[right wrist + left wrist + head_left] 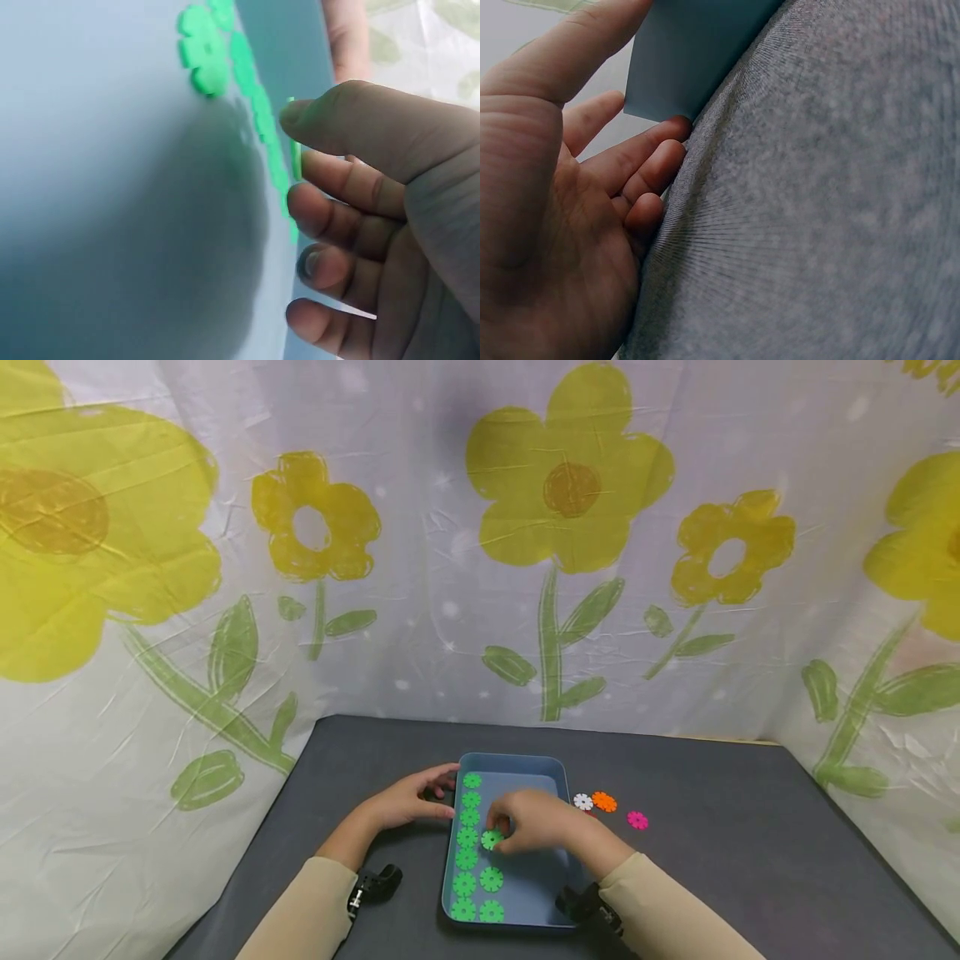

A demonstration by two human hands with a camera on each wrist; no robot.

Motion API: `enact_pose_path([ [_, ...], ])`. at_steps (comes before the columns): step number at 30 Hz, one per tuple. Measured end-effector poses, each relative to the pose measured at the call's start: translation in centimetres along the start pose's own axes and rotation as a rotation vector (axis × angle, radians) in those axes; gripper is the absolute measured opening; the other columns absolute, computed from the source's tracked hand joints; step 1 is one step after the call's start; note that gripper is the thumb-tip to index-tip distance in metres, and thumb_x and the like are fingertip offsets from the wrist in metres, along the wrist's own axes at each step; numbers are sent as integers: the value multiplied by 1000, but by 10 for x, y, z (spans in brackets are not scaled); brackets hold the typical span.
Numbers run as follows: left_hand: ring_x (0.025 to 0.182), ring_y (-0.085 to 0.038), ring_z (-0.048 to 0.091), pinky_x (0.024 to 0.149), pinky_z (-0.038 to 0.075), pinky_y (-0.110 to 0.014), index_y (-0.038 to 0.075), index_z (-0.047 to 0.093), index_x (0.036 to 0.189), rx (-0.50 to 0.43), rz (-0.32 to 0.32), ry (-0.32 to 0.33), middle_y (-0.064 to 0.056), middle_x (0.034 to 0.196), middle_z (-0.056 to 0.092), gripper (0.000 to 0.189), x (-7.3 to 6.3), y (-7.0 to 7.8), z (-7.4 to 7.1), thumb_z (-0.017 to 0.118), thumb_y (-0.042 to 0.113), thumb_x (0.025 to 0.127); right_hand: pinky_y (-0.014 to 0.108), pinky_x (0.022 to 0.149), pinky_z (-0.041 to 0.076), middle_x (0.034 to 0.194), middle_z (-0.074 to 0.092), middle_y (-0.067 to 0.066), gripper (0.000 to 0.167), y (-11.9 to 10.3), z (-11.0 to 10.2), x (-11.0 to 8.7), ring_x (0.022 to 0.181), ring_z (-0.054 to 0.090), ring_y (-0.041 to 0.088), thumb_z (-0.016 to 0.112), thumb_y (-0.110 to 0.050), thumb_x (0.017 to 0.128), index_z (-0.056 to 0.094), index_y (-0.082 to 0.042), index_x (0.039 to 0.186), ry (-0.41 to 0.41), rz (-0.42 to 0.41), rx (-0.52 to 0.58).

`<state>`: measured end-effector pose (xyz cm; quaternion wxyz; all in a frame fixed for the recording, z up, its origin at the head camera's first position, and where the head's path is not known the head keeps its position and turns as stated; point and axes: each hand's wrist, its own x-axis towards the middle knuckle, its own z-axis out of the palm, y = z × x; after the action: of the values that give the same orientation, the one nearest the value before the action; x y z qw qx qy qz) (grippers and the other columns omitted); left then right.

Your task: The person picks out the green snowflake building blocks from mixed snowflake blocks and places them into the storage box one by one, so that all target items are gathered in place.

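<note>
My right hand (536, 820) pinches a green flower-shaped disc (491, 840) between thumb and fingers, over the blue-grey tray (534, 893). In the right wrist view that disc (295, 154) appears edge-on at the thumb tip, and the tray floor (135, 187) lies beyond. A column of several green discs (467, 858) runs along the tray's left side; two more, including the disc (491, 879), form a second column below the held one. My left hand (408, 797) touches the tray's left side, fingers relaxed; the left wrist view shows the fingers by the tray's outer wall (690, 60).
Right of the tray lie a white disc (582, 802), an orange disc (604, 802) and a pink disc (637, 820); a red piece is partly hidden by my right wrist. A dark cloth covers the table (720, 860). A flower-printed curtain (420, 652) hangs behind.
</note>
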<state>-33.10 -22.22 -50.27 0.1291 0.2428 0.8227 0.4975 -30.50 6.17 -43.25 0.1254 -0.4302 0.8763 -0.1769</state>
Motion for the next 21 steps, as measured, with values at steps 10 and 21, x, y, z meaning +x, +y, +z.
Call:
enact_pose_path([
  [10,116,-26,51,92,43,-46,14,33,162,-5,5,-4,-13,145,53,82,1,0,-2,79,26,94,24,63,42,74,55,-11,21,1,8,1,65,49,4,82,-17,86,75,-12,106,-83,41,-15],
  [21,115,-26,51,92,43,-45,12,33,162,11,-3,-2,-13,144,53,82,1,-2,0,78,26,94,30,64,46,89,63,-9,22,1,-26,-25,65,52,10,71,-14,96,72,-14,118,-5,89,212],
])
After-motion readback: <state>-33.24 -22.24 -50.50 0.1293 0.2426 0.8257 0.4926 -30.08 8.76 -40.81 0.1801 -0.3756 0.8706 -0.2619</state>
